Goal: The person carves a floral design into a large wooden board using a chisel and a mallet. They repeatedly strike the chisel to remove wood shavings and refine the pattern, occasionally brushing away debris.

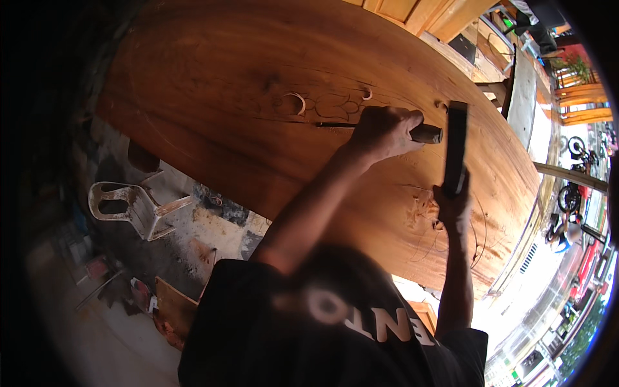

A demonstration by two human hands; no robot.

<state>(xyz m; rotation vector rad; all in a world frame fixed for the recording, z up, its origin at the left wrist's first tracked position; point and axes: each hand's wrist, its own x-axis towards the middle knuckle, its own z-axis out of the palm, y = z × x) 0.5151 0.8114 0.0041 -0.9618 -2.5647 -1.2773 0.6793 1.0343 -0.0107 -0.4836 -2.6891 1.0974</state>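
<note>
A broad brown wooden slab (213, 116) lies in front of me, with a flower outline (332, 106) drawn in dark lines on it. My left hand (383, 134) is closed around a chisel (427, 134). Its thick handle end points right, and its thin dark blade reaches left along the near side of the drawing. To the right, my right hand (455, 209) grips a dark, long-faced mallet (456, 142), raised beside the chisel's butt and apart from it. Pale curved marks or shavings (295, 103) show at the drawing's left and upper right.
More curved lines and a knotty patch (422, 209) mark the slab's right part. A dirty white plastic chair (145, 209) stands on the floor at left. Wooden panels (400, 9) lean at the far side. Motorcycles (574, 148) and a bright street are at right.
</note>
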